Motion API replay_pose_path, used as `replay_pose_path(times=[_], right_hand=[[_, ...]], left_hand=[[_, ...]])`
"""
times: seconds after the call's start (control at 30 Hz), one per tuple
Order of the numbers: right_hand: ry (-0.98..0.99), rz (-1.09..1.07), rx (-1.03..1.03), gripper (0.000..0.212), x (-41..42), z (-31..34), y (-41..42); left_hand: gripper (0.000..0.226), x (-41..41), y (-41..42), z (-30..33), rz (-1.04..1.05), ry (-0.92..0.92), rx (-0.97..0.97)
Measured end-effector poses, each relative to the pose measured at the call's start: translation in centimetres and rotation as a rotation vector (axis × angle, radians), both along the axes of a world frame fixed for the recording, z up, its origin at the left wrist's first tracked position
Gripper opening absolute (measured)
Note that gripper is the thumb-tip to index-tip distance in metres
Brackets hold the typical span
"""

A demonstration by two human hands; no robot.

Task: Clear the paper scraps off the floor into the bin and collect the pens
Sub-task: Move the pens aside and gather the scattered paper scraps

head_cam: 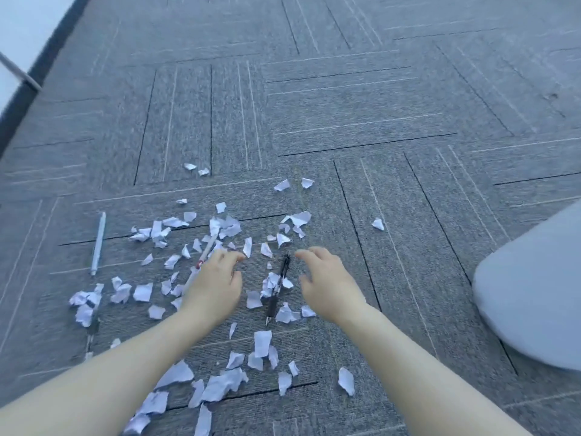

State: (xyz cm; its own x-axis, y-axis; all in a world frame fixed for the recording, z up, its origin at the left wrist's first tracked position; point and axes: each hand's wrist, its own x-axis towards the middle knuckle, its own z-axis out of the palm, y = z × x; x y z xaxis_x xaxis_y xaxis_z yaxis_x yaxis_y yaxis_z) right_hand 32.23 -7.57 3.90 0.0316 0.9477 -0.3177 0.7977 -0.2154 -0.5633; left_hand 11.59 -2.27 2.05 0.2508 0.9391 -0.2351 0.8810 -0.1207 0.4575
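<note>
Several torn white paper scraps (262, 343) lie scattered over the grey carpet. A black pen (278, 287) lies between my hands, partly under scraps. A white pen (98, 243) lies at the left. A white pen with a red band (206, 251) sticks out from under my left hand. Another dark pen (91, 333) lies half under scraps at the lower left. My left hand (217, 284) hovers over the scraps, fingers apart, holding nothing. My right hand (327, 283) hovers right of the black pen, fingers curled apart, holding nothing.
A pale grey rounded object (534, 291), possibly a bin or my knee, sits at the right edge. A white wall with a dark skirting (41, 61) runs along the top left. Bare carpet (345, 105) stretches ahead.
</note>
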Motion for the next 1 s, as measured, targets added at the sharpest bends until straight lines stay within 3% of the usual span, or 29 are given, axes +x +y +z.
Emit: replay_pose_path(times=[0.23, 0.37, 0.5, 0.6, 0.67, 0.83, 1.0], right_hand=[[-0.324, 0.067, -0.114, 0.064, -2.0, -3.7, 8.6], [-0.270, 0.033, -0.249, 0.065, -2.9, -4.5, 11.8], [-0.231, 0.175, -0.141, 0.054, -7.1, -4.8, 9.2], [-0.262, 0.326, 0.165, 0.041, -9.3, -4.5, 6.5], [-0.248, 0.297, 0.308, 0.039, -9.9, -4.4, 7.4], [-0.241, 0.377, -0.006, 0.062, -11.9, -5.7, 13.7], [-0.281, 0.437, 0.108, 0.042, -12.7, -5.3, 11.9]], left_hand=[[0.064, -5.3, 0.8, -2.7, -0.023, 0.261, 0.061], [0.066, -4.6, 2.0, -3.6, -0.211, 0.234, 0.125], [0.059, -3.9, 1.8, -5.3, -0.295, 0.236, 0.172], [0.052, -4.4, 1.4, -5.5, -0.317, 0.194, 0.248], [0.042, -5.6, 1.0, -5.9, -0.323, 0.147, 0.326], [0.038, -8.8, 0.9, -5.2, -0.230, 0.196, 0.401], [0.046, -11.8, 2.3, -5.0, -0.089, 0.190, 0.399]])
